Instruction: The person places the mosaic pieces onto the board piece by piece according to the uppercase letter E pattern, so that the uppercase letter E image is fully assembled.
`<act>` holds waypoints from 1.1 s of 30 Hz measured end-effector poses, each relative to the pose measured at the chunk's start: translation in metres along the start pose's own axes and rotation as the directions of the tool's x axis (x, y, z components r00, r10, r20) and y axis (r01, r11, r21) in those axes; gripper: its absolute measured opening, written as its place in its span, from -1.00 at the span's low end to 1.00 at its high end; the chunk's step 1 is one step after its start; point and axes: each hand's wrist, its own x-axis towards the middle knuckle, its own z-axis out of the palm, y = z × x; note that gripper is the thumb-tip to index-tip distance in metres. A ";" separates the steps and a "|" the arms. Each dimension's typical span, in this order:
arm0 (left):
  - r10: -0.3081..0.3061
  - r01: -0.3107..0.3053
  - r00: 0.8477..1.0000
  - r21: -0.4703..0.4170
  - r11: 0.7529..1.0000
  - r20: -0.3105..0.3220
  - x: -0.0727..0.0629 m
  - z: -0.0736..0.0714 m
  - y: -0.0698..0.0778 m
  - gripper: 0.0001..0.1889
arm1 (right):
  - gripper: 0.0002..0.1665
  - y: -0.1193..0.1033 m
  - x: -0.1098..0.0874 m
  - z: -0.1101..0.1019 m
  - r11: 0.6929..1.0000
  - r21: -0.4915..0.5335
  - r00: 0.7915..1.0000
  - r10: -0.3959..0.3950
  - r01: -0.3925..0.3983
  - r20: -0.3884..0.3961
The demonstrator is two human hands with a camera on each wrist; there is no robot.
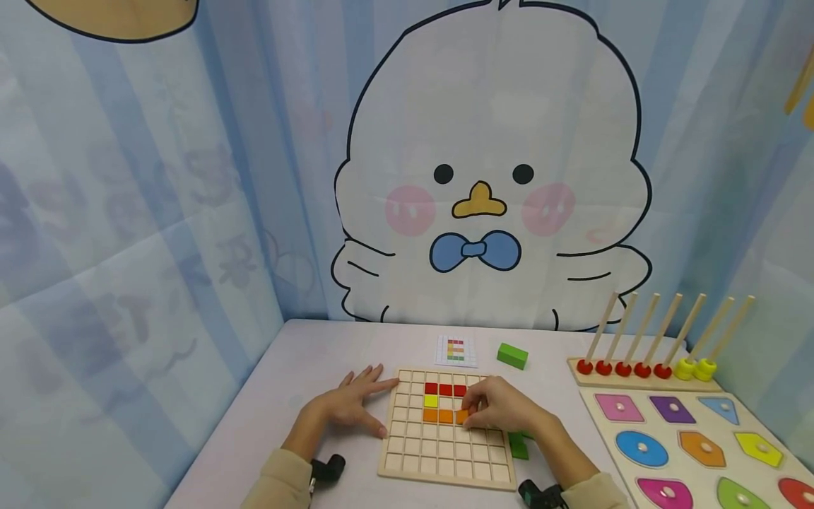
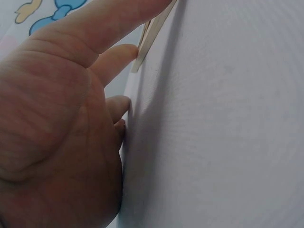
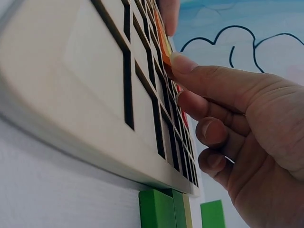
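Note:
A wooden grid board lies on the table. In its cells sit red tiles, a yellow tile and orange tiles in a row. My right hand is over the board's right side, pinching an orange tile at the right end of the orange row; its thumb tip shows on the tile in the right wrist view, the other fingers curled. My left hand rests on the table with fingers spread, its thumb and index fingertip at the board's left edge. In the left wrist view the palm stands beside that edge.
A small pattern card and a green block lie behind the board. More green blocks sit at its right edge, partly behind my right arm. Farther right are a peg rack with beads and a shape puzzle board.

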 end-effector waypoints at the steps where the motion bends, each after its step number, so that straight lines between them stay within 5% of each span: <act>1: -0.001 0.001 1.000 0.002 1.000 0.000 0.000 0.000 0.000 0.08 | -0.80 0.000 0.000 0.000 1.000 -0.002 1.000 -0.002 0.002 -0.001; 23: -0.009 0.009 1.000 -0.008 1.000 -0.005 0.000 0.001 0.000 0.08 | -0.74 -0.003 0.000 0.001 0.999 -0.040 0.999 -0.032 0.033 0.016; 33: 0.006 -0.006 1.000 -0.014 1.000 -0.006 -0.001 0.001 -0.001 0.06 | -0.71 0.000 -0.019 -0.019 0.996 -0.086 0.994 -0.008 -0.002 -0.106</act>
